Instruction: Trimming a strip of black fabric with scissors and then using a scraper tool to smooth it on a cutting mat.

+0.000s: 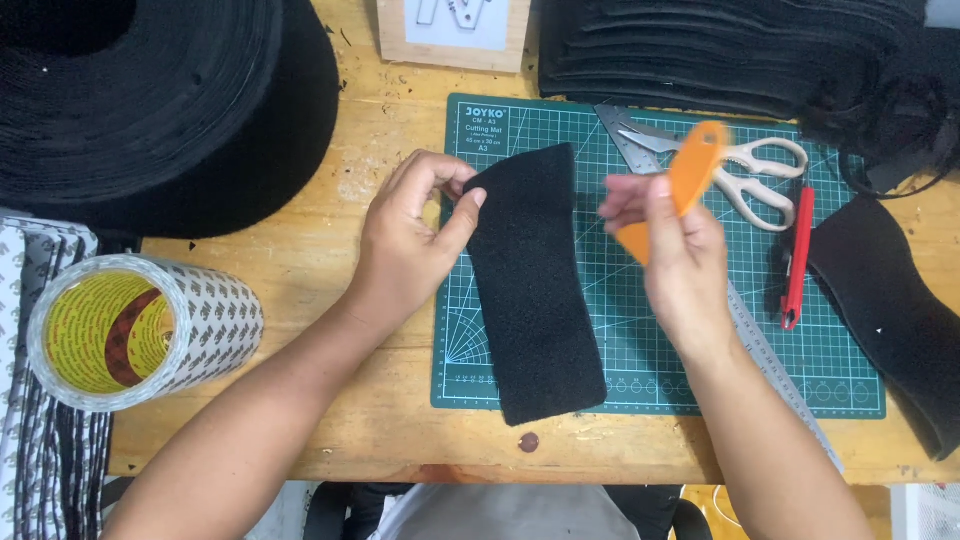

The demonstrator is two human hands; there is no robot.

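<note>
A black rectangular strip of fuzzy fabric (535,290) lies on a green cutting mat (840,370), running from the mat's top down past its near edge. My left hand (410,235) pinches the strip's upper left corner between thumb and fingers. My right hand (665,250) is raised above the mat to the right of the strip and grips an orange utility knife (692,178), which looks blurred; I cannot make out a blade.
Scissors (760,175), a metal ruler (775,365) and a red cutter (797,255) lie on the mat. A patterned tape roll (200,325) sits left, a large black roll (160,100) behind it, stacked black fabric (720,50) at back, another black piece (890,290) right.
</note>
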